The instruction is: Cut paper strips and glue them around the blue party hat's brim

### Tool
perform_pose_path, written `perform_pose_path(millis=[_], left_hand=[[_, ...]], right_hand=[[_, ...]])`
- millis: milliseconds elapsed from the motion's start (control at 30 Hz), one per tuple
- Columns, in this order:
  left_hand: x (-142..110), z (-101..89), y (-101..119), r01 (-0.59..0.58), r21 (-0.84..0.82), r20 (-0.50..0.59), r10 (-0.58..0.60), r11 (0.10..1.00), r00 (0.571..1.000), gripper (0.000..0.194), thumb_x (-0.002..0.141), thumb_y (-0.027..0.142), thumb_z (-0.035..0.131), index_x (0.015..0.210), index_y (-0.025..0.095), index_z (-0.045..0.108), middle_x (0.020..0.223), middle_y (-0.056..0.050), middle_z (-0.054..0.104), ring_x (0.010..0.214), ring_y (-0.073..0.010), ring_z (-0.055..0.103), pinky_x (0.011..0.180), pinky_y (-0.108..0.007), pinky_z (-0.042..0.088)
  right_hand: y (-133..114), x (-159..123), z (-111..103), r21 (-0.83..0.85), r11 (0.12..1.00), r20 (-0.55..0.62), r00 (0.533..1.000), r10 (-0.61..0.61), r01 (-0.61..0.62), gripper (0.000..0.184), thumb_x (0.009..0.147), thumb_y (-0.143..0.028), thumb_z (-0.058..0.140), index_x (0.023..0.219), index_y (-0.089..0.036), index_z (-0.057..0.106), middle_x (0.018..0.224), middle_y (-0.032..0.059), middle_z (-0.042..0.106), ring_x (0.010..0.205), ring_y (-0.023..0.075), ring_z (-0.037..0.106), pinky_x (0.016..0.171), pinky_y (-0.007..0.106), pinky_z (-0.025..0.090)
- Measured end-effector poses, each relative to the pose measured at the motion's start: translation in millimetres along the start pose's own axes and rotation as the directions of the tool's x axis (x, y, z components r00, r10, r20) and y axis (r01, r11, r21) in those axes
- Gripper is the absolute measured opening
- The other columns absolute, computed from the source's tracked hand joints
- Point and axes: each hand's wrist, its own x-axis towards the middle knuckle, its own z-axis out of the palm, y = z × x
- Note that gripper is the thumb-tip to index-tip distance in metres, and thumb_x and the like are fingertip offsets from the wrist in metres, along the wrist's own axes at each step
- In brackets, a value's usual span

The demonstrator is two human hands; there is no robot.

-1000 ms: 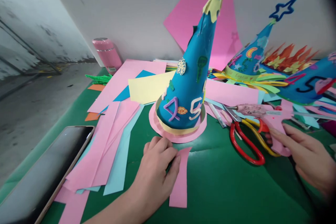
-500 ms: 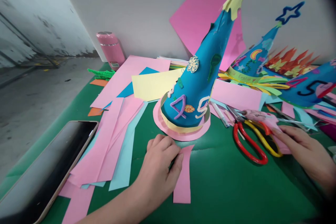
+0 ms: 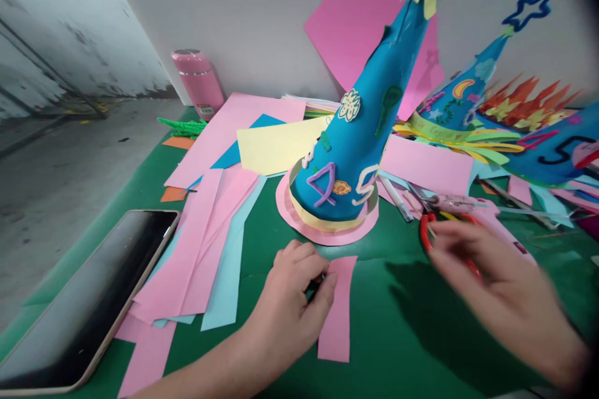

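Note:
A pink paper strip [image 3: 337, 315] lies on the green table, and my left hand [image 3: 297, 290] is closed at its upper left edge, fingers curled. My right hand [image 3: 496, 283], a little blurred, hovers over the table at the right, fingers loosely apart and nothing seen in them. Behind it lie a pink glue gun [image 3: 508, 229] and red-and-yellow scissors [image 3: 425, 230], whose handles it partly covers. Just beyond my left hand stands a tall blue paper cone hat [image 3: 360, 137], with stuck-on shapes and a pink brim [image 3: 327, 237].
A phone [image 3: 88, 299] lies at the left beside stacked pink and light-blue paper strips [image 3: 201, 249]. A pink bottle [image 3: 200, 84] stands at the back. More decorated cone hats [image 3: 461, 96] stand at the right, among paper scraps and a white pen [image 3: 397, 199].
My right hand has let go of the glue gun and moved left, across the scissors. My left hand stays at the pink strip. The view has shifted slightly.

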Motion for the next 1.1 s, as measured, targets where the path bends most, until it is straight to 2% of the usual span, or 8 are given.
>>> perform_pose_path(millis=[33, 100, 267, 467, 567, 667, 833, 1100], left_hand=[[0, -0.7, 1, 0.007, -0.029, 0.002, -0.007, 1.000, 1.000, 0.025, 0.086, 0.020, 0.039, 0.061, 0.019, 0.041, 0.063, 0.000, 0.047, 0.065, -0.0148, 0.044, 0.061, -0.030, 0.037], [0, -1.6, 3, 0.023, -0.085, -0.006, -0.024, 0.996, 1.000, 0.025, 0.085, 0.019, 0.041, 0.061, 0.019, 0.038, 0.061, 0.002, 0.046, 0.062, -0.0135, 0.043, 0.059, -0.028, 0.036], [-2, -1.6, 4, 0.119, -0.201, -0.034, -0.129, 0.972, 0.991, 0.026, 0.083, 0.021, 0.045, 0.059, 0.020, 0.034, 0.058, 0.003, 0.042, 0.058, -0.0117, 0.042, 0.053, -0.024, 0.036], [-1, -10.0, 4, 0.124, -0.143, -0.035, -0.131, 0.982, 0.991, 0.020, 0.086, 0.022, 0.043, 0.067, 0.019, 0.048, 0.068, 0.000, 0.053, 0.066, -0.0141, 0.050, 0.059, -0.026, 0.044], [1, -16.5, -3, -0.042, 0.131, -0.050, 0.049, 0.990, 0.998, 0.021, 0.089, 0.020, 0.039, 0.092, 0.015, 0.059, 0.095, -0.009, 0.062, 0.093, -0.0221, 0.054, 0.080, -0.040, 0.045], [1, -15.7, -14, -0.161, 0.424, 0.063, 0.149, 0.891, 0.987, 0.033, 0.092, 0.021, 0.034, 0.114, 0.011, 0.056, 0.119, -0.015, 0.057, 0.113, -0.0296, 0.047, 0.092, -0.051, 0.037], [-3, -4.4, -21, -0.180, 0.603, 0.195, 0.076, 0.777, 0.978, 0.044, 0.096, 0.030, 0.027, 0.126, 0.008, 0.051, 0.128, -0.015, 0.053, 0.119, -0.0307, 0.045, 0.094, -0.054, 0.034], [-8, -3.7, -10, -0.186, 0.614, 0.240, 0.043, 0.767, 0.970, 0.045, 0.096, 0.034, 0.028, 0.126, 0.011, 0.052, 0.127, -0.013, 0.055, 0.118, -0.0307, 0.046, 0.093, -0.055, 0.034]], right_hand=[[-19, 4, 11, 0.142, 0.989, 0.126, 0.991, -0.055, 0.037, 0.026, 0.087, -0.034, 0.050, 0.112, -0.027, 0.049, 0.089, 0.0016, 0.060, 0.074, 0.0141, 0.057, 0.065, 0.023, 0.048], [-48, 12, 30, 0.375, 0.926, 0.315, 0.945, -0.086, -0.041, 0.026, 0.088, -0.033, 0.049, 0.113, -0.026, 0.047, 0.093, 0.0016, 0.060, 0.073, 0.0121, 0.056, 0.065, 0.022, 0.049], [-72, 28, 54, 0.603, 0.749, 0.455, 0.889, -0.041, -0.274, 0.018, 0.089, -0.037, 0.048, 0.087, -0.020, 0.052, 0.076, -0.0012, 0.052, 0.070, 0.0112, 0.050, 0.063, 0.022, 0.045], [-66, 32, 60, 0.616, 0.728, 0.438, 0.899, 0.001, -0.301, 0.022, 0.089, -0.037, 0.049, 0.077, -0.019, 0.051, 0.068, -0.0041, 0.045, 0.062, 0.0090, 0.042, 0.058, 0.021, 0.039], [-56, 33, 59, 0.579, 0.764, 0.404, 0.914, 0.035, -0.285, 0.021, 0.088, -0.038, 0.050, 0.080, -0.019, 0.053, 0.068, -0.0041, 0.047, 0.063, 0.0093, 0.044, 0.058, 0.021, 0.040], [-46, 32, 59, 0.541, 0.795, 0.357, 0.931, 0.079, -0.275, 0.021, 0.086, -0.040, 0.054, 0.082, -0.019, 0.056, 0.070, -0.0029, 0.053, 0.065, 0.0108, 0.049, 0.060, 0.022, 0.042], [-41, 32, 64, 0.562, 0.780, 0.308, 0.945, 0.113, -0.276, 0.019, 0.081, -0.038, 0.059, 0.087, -0.020, 0.057, 0.075, -0.0005, 0.060, 0.068, 0.0127, 0.056, 0.061, 0.023, 0.046], [-51, 23, 59, 0.541, 0.806, 0.253, 0.961, 0.115, -0.239, 0.017, 0.083, -0.031, 0.058, 0.086, -0.025, 0.042, 0.074, -0.0044, 0.055, 0.068, 0.0108, 0.056, 0.059, 0.021, 0.045]])
